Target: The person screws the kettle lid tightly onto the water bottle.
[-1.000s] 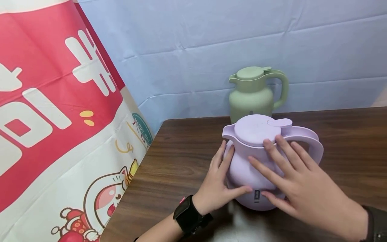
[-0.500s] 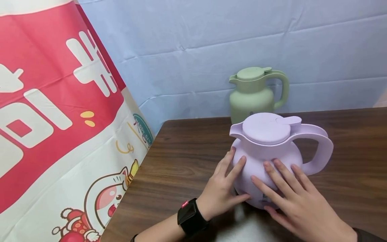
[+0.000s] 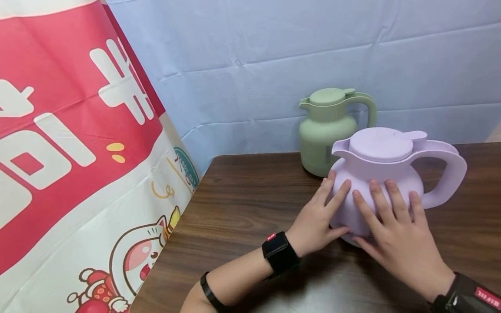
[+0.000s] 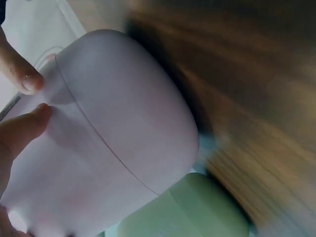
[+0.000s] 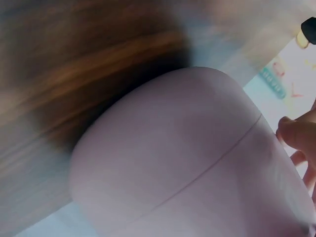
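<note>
A lilac thermal jug [image 3: 379, 169] stands upright on the right side of the head view, spout to the left and handle to the right. Spread fingers of my left hand [image 3: 315, 221] press against its left side, the thumb low on the front. My right hand [image 3: 407, 248] lies across the front of its body with fingers extended. In the left wrist view the jug's body [image 4: 108, 133] shows a seam near its base, with a thumb and fingertip touching it. The right wrist view shows the jug's lower body [image 5: 182, 153], with left-hand fingers [image 5: 296, 136] at its side.
A green thermal jug [image 3: 328, 134] stands just behind the lilac one, its handle partly covered. Both are on a dark wooden table [image 3: 235, 195]. A pale blue cloth [image 3: 235, 78] hangs behind, and a red and white printed banner [image 3: 70, 143] hangs at the left.
The lilac jug has moved right and away from me, both hands travelling with it. My right hand slid down from the lid's edge onto the body. More of the green jug shows.
</note>
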Demonstrator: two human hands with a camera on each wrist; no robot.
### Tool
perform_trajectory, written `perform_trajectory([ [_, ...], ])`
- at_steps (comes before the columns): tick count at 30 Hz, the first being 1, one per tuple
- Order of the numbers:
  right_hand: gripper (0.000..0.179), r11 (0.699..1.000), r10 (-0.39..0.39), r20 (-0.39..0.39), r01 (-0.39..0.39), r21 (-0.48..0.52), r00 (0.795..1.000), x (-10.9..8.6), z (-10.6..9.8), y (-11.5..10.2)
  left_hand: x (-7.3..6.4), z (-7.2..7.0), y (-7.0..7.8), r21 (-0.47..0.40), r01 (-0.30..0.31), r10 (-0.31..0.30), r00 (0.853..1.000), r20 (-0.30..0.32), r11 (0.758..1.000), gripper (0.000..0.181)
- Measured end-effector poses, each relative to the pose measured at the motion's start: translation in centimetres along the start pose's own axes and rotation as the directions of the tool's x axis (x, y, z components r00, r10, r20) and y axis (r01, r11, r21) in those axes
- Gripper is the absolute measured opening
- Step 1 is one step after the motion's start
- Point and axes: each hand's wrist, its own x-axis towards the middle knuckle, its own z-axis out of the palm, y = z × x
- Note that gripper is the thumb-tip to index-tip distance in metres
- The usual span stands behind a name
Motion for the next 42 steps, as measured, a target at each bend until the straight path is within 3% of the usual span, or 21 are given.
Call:
perform_trajectory([
  [5,0.07,0.999,0.044,-0.024,-0.044,-0.031,0.999,-0.3,0.7,1.9,1.7,1.1,-0.2,-0.041,0.034,-0.03,0.996,0.087,0.999,0.101],
  [11,0.071,0.995,0.083,-0.005,-0.083,-0.052,0.997,-0.4,1.4,4.3,4.1,2.1,-1.1,-0.084,0.029,-0.015,0.987,0.159,0.996,0.107],
  [16,0.075,0.99,0.123,0.024,-0.121,-0.066,0.992,-0.6,2.0,6.1,6.1,2.6,-1.9,-0.159,0.067,-0.029,0.972,0.233,0.985,0.102],
  [20,0.078,0.986,0.153,0.067,-0.147,-0.078,0.986,-0.5,2.5,7.8,7.2,3.0,-2.4,-0.181,0.165,-0.099,0.941,0.325,0.97,0.099],
  [23,0.082,0.977,0.198,0.113,-0.187,-0.099,0.974,-0.4,2.8,9.1,7.4,3.3,-2.8,-0.08,0.215,-0.163,0.895,0.415,0.973,0.096],
  [25,0.076,0.968,0.238,0.144,-0.222,-0.119,0.96,-0.5,2.9,9.9,7.2,3.5,-3.0,-0.004,0.218,-0.193,0.87,0.454,0.976,0.093],
  [28,0.091,0.953,0.289,0.169,-0.266,-0.144,0.942,-0.7,2.9,10.9,6.7,3.8,-3.3,0.067,0.227,-0.231,0.847,0.479,0.971,0.091],
  [30,0.11,0.946,0.309,0.169,-0.284,-0.154,0.936,-0.7,3.1,11.5,6.3,4.0,-3.5,0.102,0.233,-0.253,0.844,0.472,0.967,0.089],
  [33,0.112,0.935,0.34,0.17,-0.313,-0.168,0.925,-0.8,3.3,12.2,5.8,4.1,-3.9,0.146,0.239,-0.28,0.844,0.458,0.96,0.088],
  [38,0.112,0.904,0.419,0.226,-0.38,-0.197,0.88,-0.7,3.8,13.4,5.4,4.2,-4.3,0.196,0.242,-0.304,0.852,0.426,0.95,0.088],
  [42,0.111,0.896,0.435,0.242,-0.389,-0.213,0.868,-0.6,4.2,14.4,5.2,4.2,-4.5,0.228,0.256,-0.331,0.854,0.403,0.939,0.087],
])
